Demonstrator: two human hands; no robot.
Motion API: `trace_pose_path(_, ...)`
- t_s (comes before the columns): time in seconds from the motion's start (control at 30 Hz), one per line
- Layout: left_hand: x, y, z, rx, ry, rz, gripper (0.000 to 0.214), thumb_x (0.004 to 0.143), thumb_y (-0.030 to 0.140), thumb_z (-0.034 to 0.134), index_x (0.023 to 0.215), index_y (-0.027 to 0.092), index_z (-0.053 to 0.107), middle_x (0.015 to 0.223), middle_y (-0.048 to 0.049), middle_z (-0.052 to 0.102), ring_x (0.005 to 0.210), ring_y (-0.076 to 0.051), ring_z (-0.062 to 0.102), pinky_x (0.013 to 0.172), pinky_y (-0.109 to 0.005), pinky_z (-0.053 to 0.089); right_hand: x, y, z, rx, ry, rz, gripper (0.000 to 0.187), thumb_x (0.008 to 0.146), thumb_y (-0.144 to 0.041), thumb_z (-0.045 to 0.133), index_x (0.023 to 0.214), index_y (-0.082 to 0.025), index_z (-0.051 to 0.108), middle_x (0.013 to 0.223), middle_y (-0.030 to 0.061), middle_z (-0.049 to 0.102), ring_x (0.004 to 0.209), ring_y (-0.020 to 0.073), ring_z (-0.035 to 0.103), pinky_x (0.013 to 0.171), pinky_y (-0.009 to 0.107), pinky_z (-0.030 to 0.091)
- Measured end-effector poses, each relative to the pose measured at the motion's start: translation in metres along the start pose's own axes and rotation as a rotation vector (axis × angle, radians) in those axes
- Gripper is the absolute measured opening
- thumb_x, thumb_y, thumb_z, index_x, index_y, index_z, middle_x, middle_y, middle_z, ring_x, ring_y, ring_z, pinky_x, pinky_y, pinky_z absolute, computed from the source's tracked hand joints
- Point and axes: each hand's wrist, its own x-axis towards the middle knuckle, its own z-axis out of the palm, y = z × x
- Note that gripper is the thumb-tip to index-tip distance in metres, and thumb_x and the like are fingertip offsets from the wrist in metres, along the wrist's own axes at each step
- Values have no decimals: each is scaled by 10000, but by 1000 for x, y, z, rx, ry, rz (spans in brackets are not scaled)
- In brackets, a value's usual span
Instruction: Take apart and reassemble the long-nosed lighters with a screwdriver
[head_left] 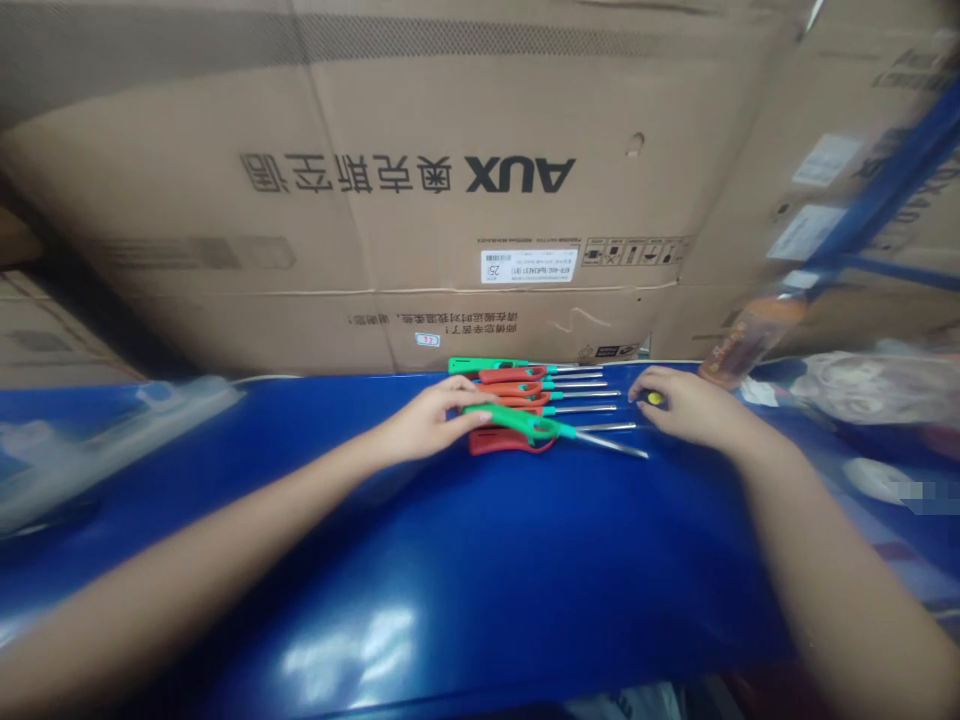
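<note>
My left hand (424, 420) pinches the handle end of a green long-nosed gas lighter (517, 424), whose metal tube slants down to the right. Beneath and behind it, several similar lighters lie side by side, among them a red one (499, 441), an orange one (510, 389) and another green one (476, 365). Their metal tubes all point right. Just beyond the tube tips is my right hand (690, 405), its fingers curled around a small dark thing with a round yellow end (655, 398). Most of that thing is hidden by the fingers, so its kind does not show.
A large cardboard box (360, 110) with upside-down print stands behind the blue tabletop (480, 590). Right of my right hand are an orange drink bottle (754, 338), a clear plastic bag (855, 388) and a blue metal bar (889, 185). Blurred clear plastic packaging (127, 455) lies at left.
</note>
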Motion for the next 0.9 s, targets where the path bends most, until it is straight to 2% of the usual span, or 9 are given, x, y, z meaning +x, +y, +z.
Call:
trace_pose_path(0.1, 20, -24, 1, 16, 184, -87, 360, 963, 415, 564, 1211, 202, 714, 1026, -84, 656, 938, -203, 639, 879, -383, 540, -2, 3, -1, -18, -59, 23, 198, 780, -175, 512, 874, -222, 680, 1016, 59, 687, 902, 227, 663, 846, 348, 502)
trace_pose_path(0.2, 37, -40, 10, 223, 257, -169, 391, 983, 384, 510, 1241, 154, 692, 1020, -97, 655, 867, -194, 640, 810, -361, 554, -2, 8, 6, -11, -155, 83, 220, 766, -145, 526, 892, -221, 690, 1074, 67, 642, 888, 200, 649, 829, 308, 499)
trace_pose_path(0.33, 48, -45, 19, 355, 260, -154, 373, 967, 330, 498, 1214, 138, 701, 1058, -110, 622, 906, -210, 626, 861, -377, 544, -1, 11, 17, -21, -234, 149, 336, 755, -100, 526, 1030, -212, 683, 1177, 90, 584, 862, 177, 646, 776, 280, 502)
trace_pose_path(0.5, 55, -41, 18, 544, 229, -154, 340, 918, 345, 539, 1151, 182, 725, 1115, -129, 598, 1119, -319, 542, 1008, -515, 454, -2, 5, 22, -50, -230, 158, 437, 777, -99, 525, 1174, -219, 662, 1220, 99, 621, 961, 232, 648, 858, 341, 501)
trace_pose_path(0.63, 63, -38, 23, 625, 141, -148, 446, 955, 439, 481, 1310, 220, 640, 1339, -134, 556, 1267, -343, 483, 1070, -536, 401, 3, -16, 23, -112, -95, 190, 365, 906, -261, 466, 1203, -174, 659, 1307, 187, 585, 1168, 385, 551, 973, 546, 430)
trace_pose_path(0.7, 64, -36, 28, 641, 74, -137, 507, 968, 496, 455, 1394, 247, 574, 1416, -120, 540, 1313, -342, 474, 1092, -531, 385, 7, -31, 27, -102, -22, 150, 434, 977, -356, 378, 1310, -183, 597, 1394, 182, 545, 1275, 384, 484, 1036, 565, 386)
trace_pose_path(0.77, 62, -33, 34, 650, 25, -132, 565, 969, 552, 437, 1430, 240, 536, 1433, -125, 548, 1321, -344, 488, 1097, -526, 386, 9, -44, 35, -38, 7, 27, 550, 1001, -517, 334, 1452, -238, 481, 1533, 132, 447, 1382, 349, 409, 1120, 548, 328)
trace_pose_path(0.83, 57, -28, 38, 658, -1, -126, 627, 948, 592, 458, 1439, 209, 523, 1424, -149, 559, 1312, -358, 503, 1095, -524, 394, 11, -53, 43, 31, -36, -84, 708, 949, -687, 354, 1548, -310, 344, 1636, 80, 304, 1475, 347, 294, 1187, 580, 216)
trace_pose_path(0.9, 50, -22, 42, 657, -16, -118, 669, 925, 604, 497, 1457, 197, 498, 1424, -163, 556, 1307, -369, 510, 1093, -523, 401, 11, -58, 49, 79, -115, -121, 866, 863, -806, 396, 1587, -355, 243, 1676, 56, 195, 1515, 376, 194, 1198, 636, 129)
